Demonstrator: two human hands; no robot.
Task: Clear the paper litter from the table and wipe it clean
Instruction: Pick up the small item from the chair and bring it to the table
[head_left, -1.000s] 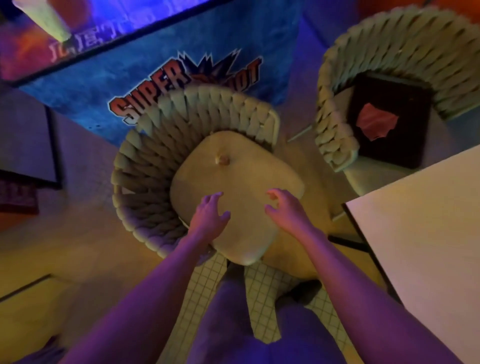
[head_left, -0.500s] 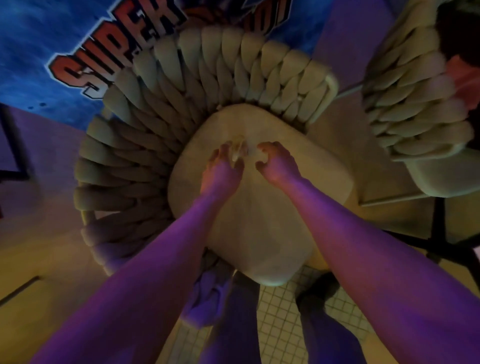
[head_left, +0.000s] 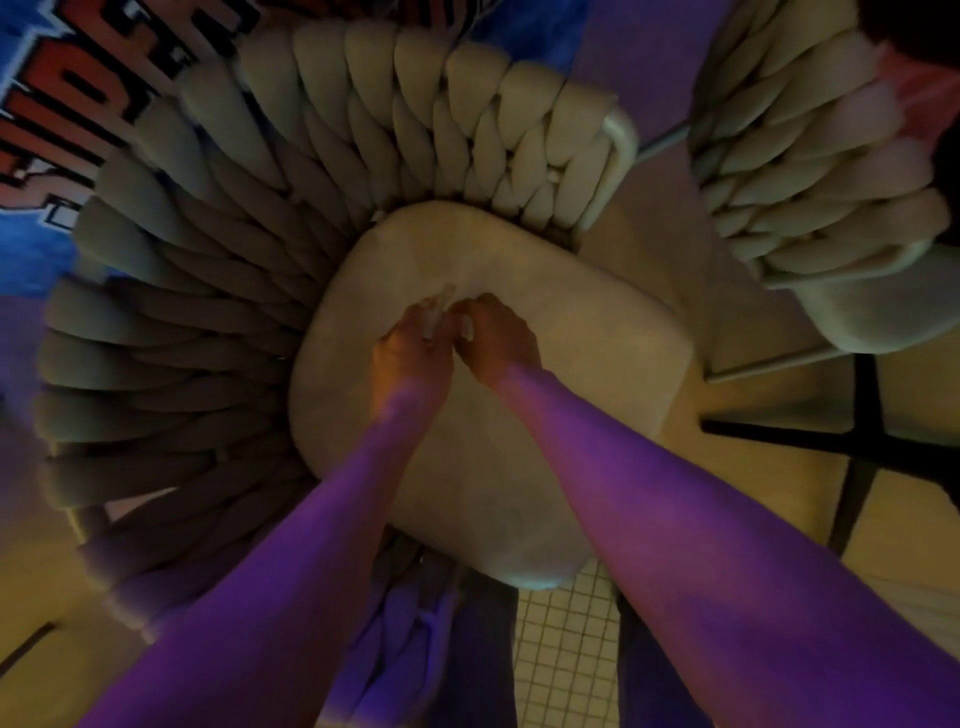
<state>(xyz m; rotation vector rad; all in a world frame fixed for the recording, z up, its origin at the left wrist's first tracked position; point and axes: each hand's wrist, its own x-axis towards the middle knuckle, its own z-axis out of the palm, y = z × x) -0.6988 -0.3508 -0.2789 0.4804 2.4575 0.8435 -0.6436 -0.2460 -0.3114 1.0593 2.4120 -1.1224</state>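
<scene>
1. hands meet over the chair seat (head_left: 545, 364), left hand (head_left: 410, 353) and right hand (head_left: 496, 338) both with fingers curled, pinching a small paper scrap (head_left: 439, 306).
2. woven chair back (head_left: 291, 171) curves round the far side.

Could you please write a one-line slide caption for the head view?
Both hands, left and right, pinch a small paper scrap over a chair seat.
</scene>
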